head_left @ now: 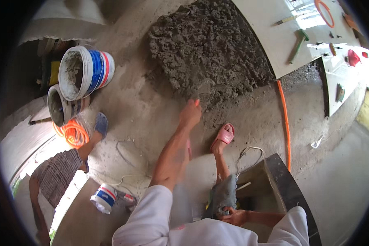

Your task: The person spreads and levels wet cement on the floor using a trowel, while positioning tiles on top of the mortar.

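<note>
My left hand (190, 115) is closed around the orange-red handle of a trowel (202, 87). Its grey-smeared blade rests at the near edge of a broad heap of wet grey mortar (209, 45) and partly blends into it. My right hand (235, 216) lies on my jeans (224, 197) near the knee, holding nothing that I can make out. A pink slipper (223, 137) on my foot stands close to the mortar. My left forearm mostly hides the other slipper.
Two mortar-stained buckets (86, 55) stand at left, beside a coiled orange hose (74, 134) and a person in striped shorts (58, 174). At far right, large pale tiles (270, 37) carry a green-handled hammer (299, 45). An orange hose (285, 123) crosses the floor; a small bucket (104, 198) sits lower left.
</note>
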`<state>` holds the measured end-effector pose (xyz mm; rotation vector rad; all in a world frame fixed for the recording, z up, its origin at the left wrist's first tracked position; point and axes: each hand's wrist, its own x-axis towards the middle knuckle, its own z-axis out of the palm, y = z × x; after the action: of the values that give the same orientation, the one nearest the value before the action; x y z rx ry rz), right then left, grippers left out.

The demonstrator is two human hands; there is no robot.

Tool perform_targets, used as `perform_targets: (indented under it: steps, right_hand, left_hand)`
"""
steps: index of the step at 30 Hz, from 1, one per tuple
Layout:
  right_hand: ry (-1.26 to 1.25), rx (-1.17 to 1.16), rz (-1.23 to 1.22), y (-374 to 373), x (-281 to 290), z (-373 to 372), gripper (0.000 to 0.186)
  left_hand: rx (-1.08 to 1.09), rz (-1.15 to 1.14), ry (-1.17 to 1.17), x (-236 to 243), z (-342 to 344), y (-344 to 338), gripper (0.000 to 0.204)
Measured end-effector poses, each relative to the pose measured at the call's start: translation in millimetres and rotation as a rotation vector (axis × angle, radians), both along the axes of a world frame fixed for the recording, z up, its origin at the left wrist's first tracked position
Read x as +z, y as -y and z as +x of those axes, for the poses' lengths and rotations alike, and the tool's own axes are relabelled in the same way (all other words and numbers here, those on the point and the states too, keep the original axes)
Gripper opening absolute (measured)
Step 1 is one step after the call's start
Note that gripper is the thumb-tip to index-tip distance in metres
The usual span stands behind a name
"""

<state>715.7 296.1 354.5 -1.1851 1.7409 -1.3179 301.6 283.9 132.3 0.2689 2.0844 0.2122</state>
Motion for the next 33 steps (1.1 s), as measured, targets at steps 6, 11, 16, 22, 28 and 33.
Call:
perform_targets:
  steps: [6, 11, 16, 22, 28, 33]
  right_hand:
    - [0.124, -0.107, -0.048, 31, -3, -1, 0.043]
    - [0.128, -0.005, 0.046, 47, -2, 12, 0.055]
    - [0.080, 0.265, 0.174, 39, 3, -14, 0.108]
    - [0.065, 0.099, -0.036, 10, -5, -18, 0.060]
    - [-0.103, 0.351, 0.003, -27, 12, -85, 0.082]
    - [0.033, 0.372, -0.002, -30, 1, -102, 0.086]
  left_hand:
    - [0.037, 0.127, -0.114, -27, 30, 62, 0.044]
    - [0.313, 0.199, -0.057, -22, 79, 177, 0.048]
    - [0.978, -0.020, 0.246, -52, 139, 333, 0.036]
    - [0.860, -0.172, -0.009, -83, 219, 440, 0.043]
    - [0.922, 0.109, 0.059, -17, 179, 351, 0.050]
    - [0.960, 0.098, 0.319, 6, 73, 283, 0.061]
